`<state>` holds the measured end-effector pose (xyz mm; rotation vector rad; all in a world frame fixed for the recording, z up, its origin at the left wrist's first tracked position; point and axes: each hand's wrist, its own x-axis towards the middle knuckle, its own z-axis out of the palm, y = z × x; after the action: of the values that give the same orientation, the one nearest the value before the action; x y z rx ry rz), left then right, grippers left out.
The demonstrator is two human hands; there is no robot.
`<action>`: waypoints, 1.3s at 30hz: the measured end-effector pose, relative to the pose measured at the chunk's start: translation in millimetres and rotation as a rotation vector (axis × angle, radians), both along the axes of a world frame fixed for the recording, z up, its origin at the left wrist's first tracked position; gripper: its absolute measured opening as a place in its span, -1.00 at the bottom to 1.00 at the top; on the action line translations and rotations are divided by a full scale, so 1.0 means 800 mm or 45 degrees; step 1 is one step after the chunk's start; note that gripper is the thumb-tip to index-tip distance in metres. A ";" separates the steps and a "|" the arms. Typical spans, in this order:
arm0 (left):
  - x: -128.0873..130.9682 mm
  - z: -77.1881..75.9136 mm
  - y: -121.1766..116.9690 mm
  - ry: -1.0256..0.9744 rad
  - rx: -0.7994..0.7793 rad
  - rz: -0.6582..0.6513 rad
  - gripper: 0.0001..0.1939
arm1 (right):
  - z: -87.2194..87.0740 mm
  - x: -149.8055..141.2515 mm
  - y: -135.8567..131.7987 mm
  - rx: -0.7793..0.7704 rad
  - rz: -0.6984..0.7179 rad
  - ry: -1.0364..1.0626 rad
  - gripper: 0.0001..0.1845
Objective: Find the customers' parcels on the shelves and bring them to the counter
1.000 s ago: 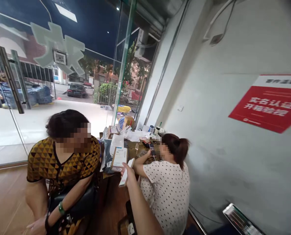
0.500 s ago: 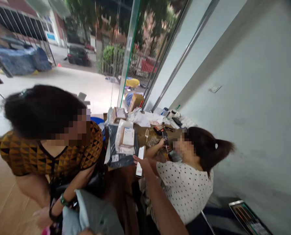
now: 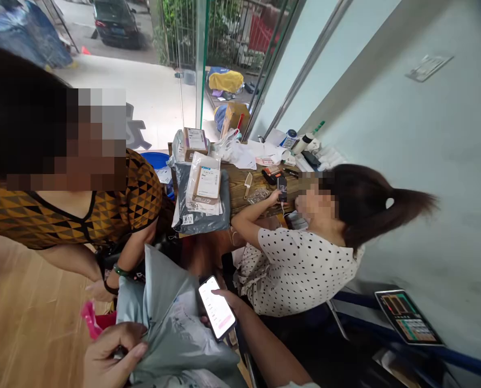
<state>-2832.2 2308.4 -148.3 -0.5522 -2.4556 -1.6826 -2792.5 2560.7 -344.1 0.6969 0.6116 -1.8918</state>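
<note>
At the bottom left, my left hand [image 3: 115, 353] pinches the left edge of a grey plastic mailing bag [image 3: 165, 334]. The bag looks bulky and carries a partly blurred label. My right hand [image 3: 233, 303] grips a smartphone [image 3: 216, 310] over the bag's right part, thumb on the lit screen. White background and a pink button show there; the text is too small to read. Past the phone, a stack of parcels rests on the wooden table, with a small boxed parcel [image 3: 207, 183] on top of a dark grey mailing bag [image 3: 220, 218].
A person in a patterned top [image 3: 143, 188] is close on my left. Another in a dotted shirt [image 3: 305, 269] sits at the wooden table [image 3: 238, 188], holding a phone [image 3: 282, 189]. A small knife [image 3: 247, 185] lies there. A scale panel [image 3: 408, 318] stands at right.
My right hand has drawn the phone back from beside the parcels to above the grey bag. My left hand and more of the bag have come into view. The camera has tilted down.
</note>
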 end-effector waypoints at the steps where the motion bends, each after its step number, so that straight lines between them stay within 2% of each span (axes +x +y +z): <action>1: 0.001 0.003 0.002 -0.010 0.008 0.016 -0.52 | -0.007 -0.001 -0.002 -0.023 -0.007 -0.018 -0.46; 6: 0.002 0.020 0.010 -0.014 0.003 0.028 -0.47 | -0.020 0.001 -0.005 -0.078 0.047 -0.099 -0.54; 9: 0.003 0.029 0.014 0.015 -0.010 0.013 -0.43 | -0.015 0.008 -0.002 -0.105 0.012 -0.083 -0.48; 12: 0.003 0.036 0.012 0.027 -0.002 0.038 -0.42 | 0.000 0.015 0.001 -0.078 -0.083 -0.014 -0.37; 16: 0.000 0.039 -0.001 -0.004 -0.006 0.158 -0.39 | 0.045 0.023 0.014 0.020 -0.320 0.140 -0.33; 19: -0.002 0.037 -0.015 -0.092 0.055 0.357 -0.38 | 0.097 0.027 0.029 0.086 -0.498 0.281 -0.29; 22: -0.002 0.033 -0.025 -0.198 0.206 0.501 -0.43 | 0.146 0.029 0.040 0.151 -0.603 0.437 -0.26; 24: -0.002 0.031 -0.027 -0.218 0.284 0.532 -0.42 | 0.172 0.029 0.044 0.190 -0.648 0.541 -0.25; 27: -0.002 0.033 -0.027 -0.170 0.315 0.519 -0.38 | 0.197 0.030 0.046 0.224 -0.662 0.674 -0.24; 33: 0.003 0.048 -0.029 -0.088 0.335 0.432 -0.40 | 0.211 0.029 0.044 0.260 -0.682 0.903 -0.34; 39: 0.001 0.062 -0.026 -0.043 0.303 0.408 -0.36 | 0.209 0.022 0.047 0.284 -0.615 0.874 -0.23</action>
<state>-2831.0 2287.6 -99.0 -0.0959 -2.1747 -1.8178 -2775.1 2598.5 -177.3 0.3262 1.1784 -2.5609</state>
